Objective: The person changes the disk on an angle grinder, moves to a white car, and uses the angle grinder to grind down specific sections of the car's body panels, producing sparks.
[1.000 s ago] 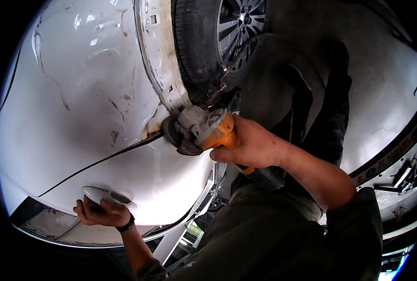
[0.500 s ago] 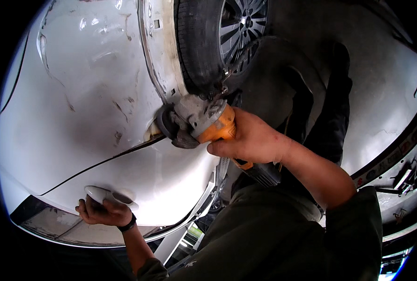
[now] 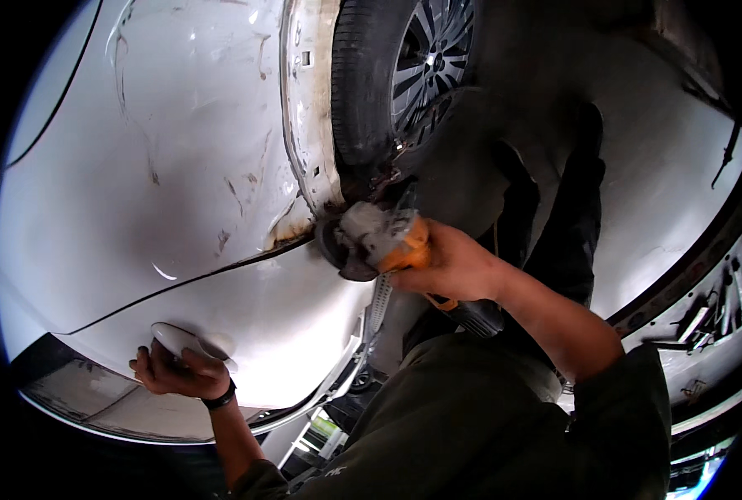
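My left hand [image 3: 183, 373] is closed around the handle [image 3: 171, 336] of a white car door [image 3: 287, 312]. My right hand [image 3: 461, 262] grips a yellow and grey angle grinder [image 3: 412, 244]. The grinder's disc and guard sit at the lower end of the wheel arch edge [image 3: 312, 125], beside the door's seam. Whether the disc touches the metal I cannot tell. Next to it, the corner of the white body panel [image 3: 187, 158] is bare and rusty. Scratches and dark scuffs mark that panel.
A tyre [image 3: 362, 92] with a spoked alloy wheel [image 3: 432, 62] stands beyond the grinder. My legs [image 3: 567, 221] are on the grey floor to the right. Tools [image 3: 704, 321] lie on a surface at the far right. A shelf [image 3: 321, 429] shows below the door.
The grinder has drawn slightly back from the panel corner, uncovering more of the rusty patch. The view has shifted a little. My left hand keeps its hold on the handle.
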`<control>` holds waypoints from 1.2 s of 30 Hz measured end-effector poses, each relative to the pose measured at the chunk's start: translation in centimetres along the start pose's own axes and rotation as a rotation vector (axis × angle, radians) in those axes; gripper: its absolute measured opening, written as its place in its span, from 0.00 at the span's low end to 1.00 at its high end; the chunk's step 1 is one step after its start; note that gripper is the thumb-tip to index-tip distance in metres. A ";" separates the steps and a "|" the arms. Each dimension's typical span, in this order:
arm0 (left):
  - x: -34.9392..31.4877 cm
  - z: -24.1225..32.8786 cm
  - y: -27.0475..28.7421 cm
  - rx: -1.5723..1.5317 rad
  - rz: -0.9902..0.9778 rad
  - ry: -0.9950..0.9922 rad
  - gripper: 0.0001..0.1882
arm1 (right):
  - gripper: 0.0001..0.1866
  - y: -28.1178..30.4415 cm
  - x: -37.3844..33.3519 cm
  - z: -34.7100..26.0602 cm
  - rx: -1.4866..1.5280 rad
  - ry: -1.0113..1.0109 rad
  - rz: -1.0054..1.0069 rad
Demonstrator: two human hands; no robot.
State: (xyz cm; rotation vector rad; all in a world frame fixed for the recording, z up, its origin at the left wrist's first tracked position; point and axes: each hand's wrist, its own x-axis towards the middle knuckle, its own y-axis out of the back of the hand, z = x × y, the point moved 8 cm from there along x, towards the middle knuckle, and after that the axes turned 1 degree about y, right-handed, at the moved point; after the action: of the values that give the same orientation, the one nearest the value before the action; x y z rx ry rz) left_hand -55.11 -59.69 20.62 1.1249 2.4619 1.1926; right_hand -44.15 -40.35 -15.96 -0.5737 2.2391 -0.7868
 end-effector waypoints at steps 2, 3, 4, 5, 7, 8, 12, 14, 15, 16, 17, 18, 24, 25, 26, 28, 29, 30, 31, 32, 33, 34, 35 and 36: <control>0.4 0.5 0.2 0.046 0.011 -0.024 0.27 | 0.34 1.5 -1.6 -0.6 0.206 0.065 0.014; 0.2 0.1 0.1 0.047 -0.004 0.001 0.27 | 0.29 2.9 -2.3 -0.7 0.232 0.012 0.061; 0.1 -0.2 0.0 0.058 0.001 -0.012 0.27 | 0.28 4.1 -2.9 -1.3 0.250 -0.016 0.092; -0.1 -0.3 0.0 0.071 0.004 -0.025 0.27 | 0.27 5.3 -3.3 -1.8 0.265 -0.045 0.122; 0.2 -0.3 0.0 0.056 -0.002 0.002 0.26 | 0.28 6.3 -3.5 -2.3 0.168 -0.117 0.082; 0.2 -0.2 0.0 0.051 -0.009 -0.007 0.26 | 0.30 6.6 -3.3 -2.5 0.151 -0.115 0.111; -0.1 -0.3 0.0 0.046 -0.016 -0.006 0.27 | 0.32 5.1 -2.2 -3.7 0.123 -0.141 0.090; -0.4 -0.5 -0.3 0.054 0.011 -0.014 0.26 | 0.30 3.8 -1.3 -4.5 0.063 -0.114 0.092; -1.1 -1.1 0.1 0.045 0.075 -0.143 0.27 | 0.30 3.0 -1.1 -4.4 0.037 -0.131 0.069; -0.1 -0.6 0.2 0.032 0.076 -0.093 0.26 | 0.30 2.5 -0.8 -4.6 0.004 -0.098 0.069; 0.6 -0.1 0.1 0.015 0.090 -0.042 0.25 | 0.30 2.0 -0.4 -5.0 -0.032 -0.058 0.080; 0.3 -0.7 0.1 0.022 0.092 -0.016 0.25 | 0.31 1.6 -0.1 -5.3 -0.069 -0.061 0.086; -3.1 -3.8 -0.4 0.069 -0.075 -0.112 0.27 | 0.32 0.5 0.3 -5.2 -0.351 -0.017 0.157; -3.5 -4.2 -0.6 0.049 -0.076 -0.061 0.27 | 0.32 0.2 0.1 -5.2 -0.352 -0.017 0.153; -3.8 -4.6 -1.1 0.030 -0.072 -0.010 0.27 | 0.34 -0.2 0.2 -5.8 -0.305 -0.008 0.166; -4.5 -5.2 -1.7 -0.003 -0.092 0.054 0.28 | 0.37 -0.3 0.4 -6.0 -0.270 0.001 0.179; -4.8 -5.6 -1.9 -0.018 -0.102 0.084 0.28 | 0.37 -0.4 0.4 -5.9 -0.313 0.012 0.186; -5.0 -5.7 -2.0 -0.050 -0.090 0.068 0.28 | 0.37 -0.5 0.3 -5.9 -0.355 0.023 0.194; -5.2 -5.8 -1.9 -0.067 -0.081 0.060 0.28 | 0.37 -0.7 0.1 -5.8 -0.359 0.022 0.196; -5.3 -5.9 -1.7 -0.080 -0.076 0.052 0.28 | 0.36 -0.9 0.1 -5.9 -0.383 0.000 0.213; -5.4 -5.8 -2.1 -0.042 -0.139 0.020 0.29 | 0.36 -1.0 0.1 -5.9 -0.407 -0.022 0.230; -5.4 -5.6 -2.2 -0.022 -0.171 0.004 0.30 | 0.36 -1.2 0.1 -5.9 -0.408 -0.018 0.230; -5.5 -5.4 -2.3 -0.005 -0.199 -0.012 0.31 | 0.36 -1.3 0.1 -5.9 -0.398 -0.010 0.241; -5.0 -5.1 -2.2 0.008 -0.184 0.010 0.31 | 0.36 -1.4 0.0 -5.9 -0.388 -0.001 0.252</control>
State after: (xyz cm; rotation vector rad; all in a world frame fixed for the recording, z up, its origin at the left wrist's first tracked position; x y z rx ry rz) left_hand -55.15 -67.08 21.60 0.8741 2.5157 1.1375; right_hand -48.23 -39.17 -11.58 -0.4528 2.4173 -0.2253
